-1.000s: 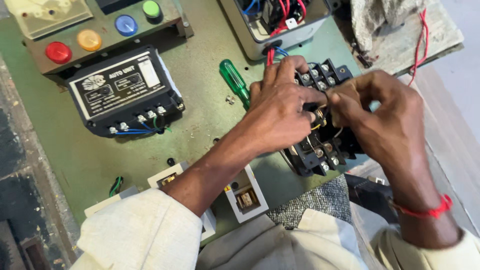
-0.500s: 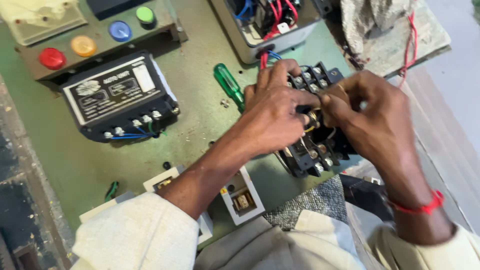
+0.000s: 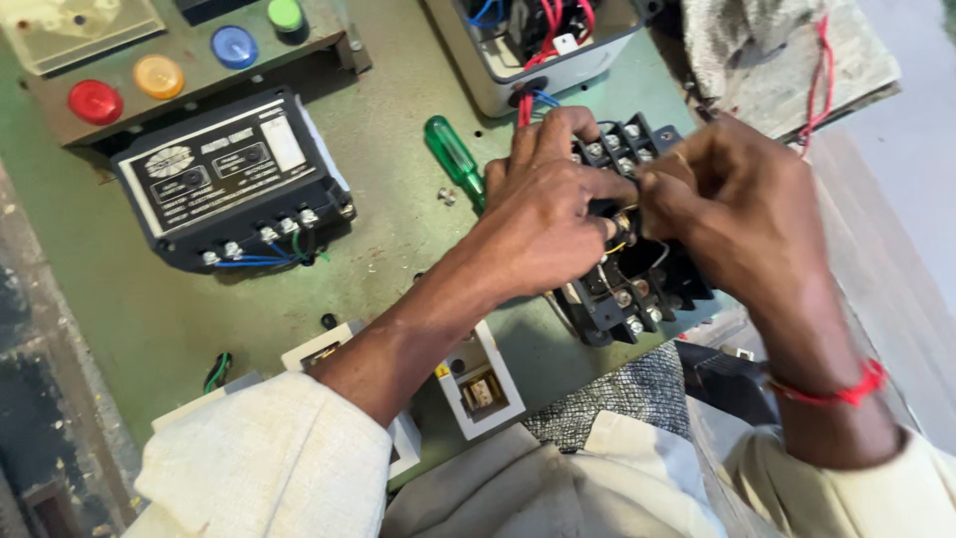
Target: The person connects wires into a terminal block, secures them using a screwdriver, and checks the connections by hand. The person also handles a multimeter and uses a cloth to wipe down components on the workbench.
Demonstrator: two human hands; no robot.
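Black and studded with screws, a switch block [image 3: 637, 274] sits near the green panel's [image 3: 149, 319] right edge, its long axis running toward the person. The left hand [image 3: 543, 224] clamps its top while right-hand fingers [image 3: 662, 189] pinch a thin wire; a green screwdriver [image 3: 453, 154] lies just left.

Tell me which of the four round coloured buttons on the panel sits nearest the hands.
The green button, at the right end of the row; the blue, orange and red ones lie progressively farther left.
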